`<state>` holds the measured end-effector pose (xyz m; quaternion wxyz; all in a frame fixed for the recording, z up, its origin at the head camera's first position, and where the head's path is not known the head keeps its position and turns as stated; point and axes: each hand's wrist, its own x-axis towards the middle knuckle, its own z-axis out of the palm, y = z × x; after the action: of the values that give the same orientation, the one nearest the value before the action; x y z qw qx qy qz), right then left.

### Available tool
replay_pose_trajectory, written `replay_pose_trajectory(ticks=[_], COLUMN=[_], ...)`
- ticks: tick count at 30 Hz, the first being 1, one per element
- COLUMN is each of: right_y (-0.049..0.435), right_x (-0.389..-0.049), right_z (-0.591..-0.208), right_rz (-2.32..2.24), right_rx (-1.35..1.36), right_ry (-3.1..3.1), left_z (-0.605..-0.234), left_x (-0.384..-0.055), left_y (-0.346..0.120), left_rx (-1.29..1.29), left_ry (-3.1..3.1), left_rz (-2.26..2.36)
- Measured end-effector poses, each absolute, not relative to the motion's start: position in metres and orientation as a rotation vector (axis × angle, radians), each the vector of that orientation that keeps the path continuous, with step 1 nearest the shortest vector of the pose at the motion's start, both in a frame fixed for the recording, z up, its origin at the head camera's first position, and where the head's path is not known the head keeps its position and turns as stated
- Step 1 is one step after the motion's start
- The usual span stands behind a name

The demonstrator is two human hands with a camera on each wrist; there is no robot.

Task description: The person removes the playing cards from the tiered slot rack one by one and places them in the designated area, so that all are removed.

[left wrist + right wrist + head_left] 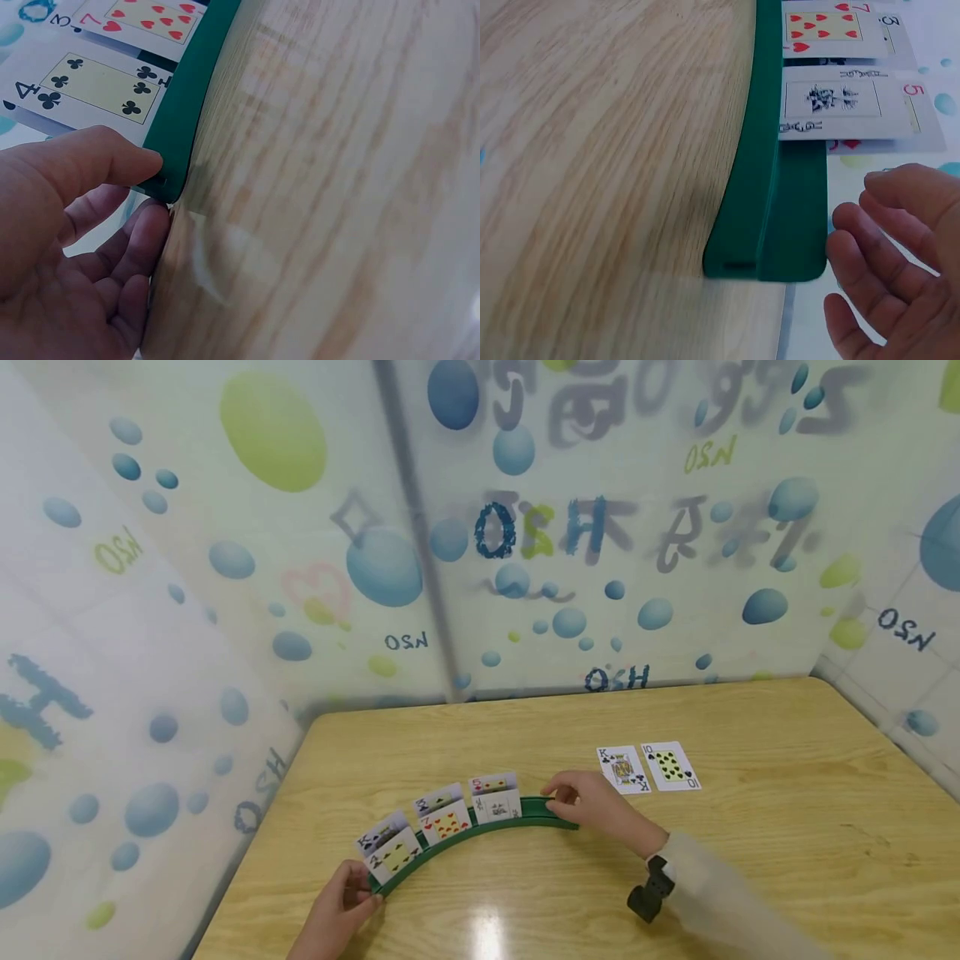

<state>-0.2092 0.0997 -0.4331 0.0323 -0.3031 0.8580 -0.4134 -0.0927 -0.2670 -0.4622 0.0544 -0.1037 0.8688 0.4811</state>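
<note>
A curved green card holder [487, 828] lies on the table, with playing cards standing in two rows. In front are a four of clubs [101, 86], a seven of hearts [446, 823] and a joker [844, 103]. Behind them stand a king [378, 835], a three [438, 799] and a five of diamonds [492, 783]. My left hand [341, 906] pinches the holder's left end, thumb on its front. At the right end, my right hand [600, 806] has loosely bent fingers [847, 255] right at the back edge.
A king of clubs [623, 769] and a ten of spades [671, 766] lie face up beyond my right hand. The wooden table [787, 827] reaches back to walls [525, 643] printed with bubbles. A black wrist device [651, 891] sits on my right wrist.
</note>
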Motion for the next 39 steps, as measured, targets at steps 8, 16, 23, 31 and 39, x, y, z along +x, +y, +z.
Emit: replay_pose_trajectory(ticks=[8,16,23,31,39], right_y=[0.084,0.076,0.071,0.066,0.062], right_x=[-0.212,-0.217,-0.219,-0.216,-0.214], right_z=[-0.433,-0.432,-0.434,-0.439,-0.445], right_rz=[-1.211,-1.172,-1.110,-1.008,-0.947], right_rx=[-0.986,-0.947,-0.939,-0.960,-1.012], right_ry=[2.647,2.606,2.647,2.735,2.850], left_z=[-0.462,-0.462,-0.462,-0.462,-0.464], left_x=[-0.093,-0.094,-0.093,-0.093,-0.092], left_y=[-0.265,-0.265,-0.266,-0.266,-0.267], left_rx=[-0.314,-0.312,-0.315,-0.305,-0.312], left_ry=[2.650,2.657,2.658,2.654,2.647], left_rz=[1.456,1.445,1.454,1.456,1.459])
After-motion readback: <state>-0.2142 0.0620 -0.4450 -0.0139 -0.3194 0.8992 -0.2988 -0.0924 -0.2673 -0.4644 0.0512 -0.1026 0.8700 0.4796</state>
